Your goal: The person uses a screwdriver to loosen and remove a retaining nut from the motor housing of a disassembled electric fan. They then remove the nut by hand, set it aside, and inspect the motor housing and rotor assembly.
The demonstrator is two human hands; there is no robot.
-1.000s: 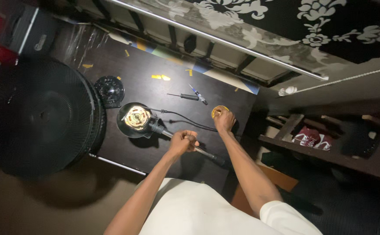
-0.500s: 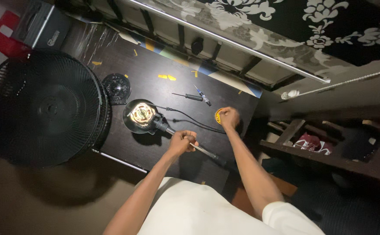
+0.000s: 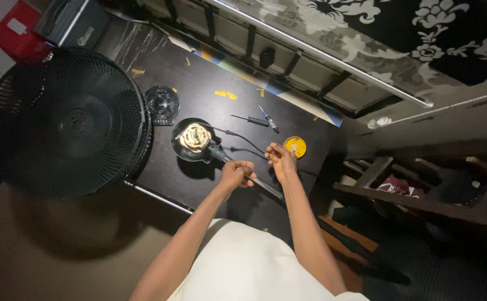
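On a dark table point(image 3: 199, 178) lies a round fan motor point(image 3: 194, 139) with copper windings, its black cable point(image 3: 243, 138) running to the right. My left hand point(image 3: 237, 174) is closed around a thin metal rod-like tool point(image 3: 266, 186) just right of the motor. My right hand point(image 3: 281, 158) is close beside it, fingers pinched near the cable end; what it holds is too small to make out. A small yellow round tin point(image 3: 295, 146) sits just beyond my right hand.
A large black fan grille point(image 3: 65, 122) covers the table's left end. A small black round part point(image 3: 162, 104) lies beside it. Two screwdrivers point(image 3: 257, 119) and yellow scraps point(image 3: 225, 94) lie farther back. A dark shelf point(image 3: 422, 189) stands at the right, boxes point(image 3: 48, 28) at top left.
My right hand has come back off the yellow tin and moved close to my left hand. The camera view has shifted slightly; the left hand stays on the rod.
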